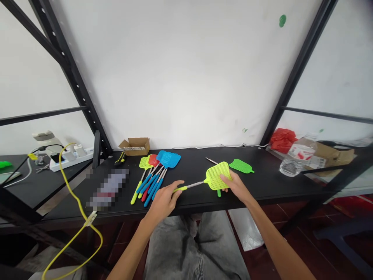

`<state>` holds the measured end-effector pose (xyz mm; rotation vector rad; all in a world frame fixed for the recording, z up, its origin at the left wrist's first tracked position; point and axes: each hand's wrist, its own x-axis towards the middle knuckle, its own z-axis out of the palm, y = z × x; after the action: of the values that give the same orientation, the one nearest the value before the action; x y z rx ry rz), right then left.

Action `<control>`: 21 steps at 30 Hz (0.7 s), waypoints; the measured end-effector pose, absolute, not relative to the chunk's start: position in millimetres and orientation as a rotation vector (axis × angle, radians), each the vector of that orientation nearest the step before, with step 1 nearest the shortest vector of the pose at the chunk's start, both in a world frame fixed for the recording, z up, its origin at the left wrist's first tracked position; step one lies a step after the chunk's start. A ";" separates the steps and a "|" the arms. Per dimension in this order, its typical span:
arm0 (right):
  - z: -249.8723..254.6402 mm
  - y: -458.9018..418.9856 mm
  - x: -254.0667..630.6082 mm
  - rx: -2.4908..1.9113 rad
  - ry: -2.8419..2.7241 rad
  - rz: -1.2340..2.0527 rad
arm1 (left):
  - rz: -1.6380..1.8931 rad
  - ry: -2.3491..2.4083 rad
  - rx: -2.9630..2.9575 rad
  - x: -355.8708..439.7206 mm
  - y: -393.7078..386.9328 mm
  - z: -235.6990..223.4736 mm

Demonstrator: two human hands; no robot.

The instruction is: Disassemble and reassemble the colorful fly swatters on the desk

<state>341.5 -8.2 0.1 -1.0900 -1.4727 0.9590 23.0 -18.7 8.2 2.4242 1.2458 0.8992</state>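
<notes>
A yellow-green fly swatter [218, 177] is held across both hands above the black table. My left hand [164, 200] is closed around its handle, and my right hand [237, 186] grips the perforated head between thumb and fingers. Behind the swatter a thin metal rod [211, 160] pokes out, and a green handle end [219, 193] shows below it. A loose green swatter head [241, 166] lies just beyond my right hand. Left of my left hand rests a pile of finished-looking swatters with blue heads [169, 159], a red head [152, 160] and a yellow-green head [145, 163].
On the black table [192, 155] a small open cardboard box [135, 146] stands at the back left. A blurred-out object [110, 190] lies at the left, near a yellow cable [72, 186] and a power strip [72, 158]. A plastic bottle [298, 155] stands at the right.
</notes>
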 end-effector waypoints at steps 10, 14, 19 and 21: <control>-5.4 -8.6 328.0 -1.525 -1.761 0.316 | 0.816 2.062 2.482 34.1 -18.5 -4.7; -2.3 -10.2 319.5 -1.673 -1.886 0.175 | 0.795 2.100 2.574 37.8 -21.7 -5.6; -4.4 -4.7 324.2 -1.625 -1.863 0.217 | 0.924 1.993 2.636 38.5 -22.6 -5.1; -6.1 -2.6 330.3 -1.537 -1.743 0.314 | 0.944 1.871 2.677 39.3 -21.7 -6.8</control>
<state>330.3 -2.6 -6.1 -1.5366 -1.7432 0.3135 39.3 -21.7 -6.8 2.6770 1.8709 0.9435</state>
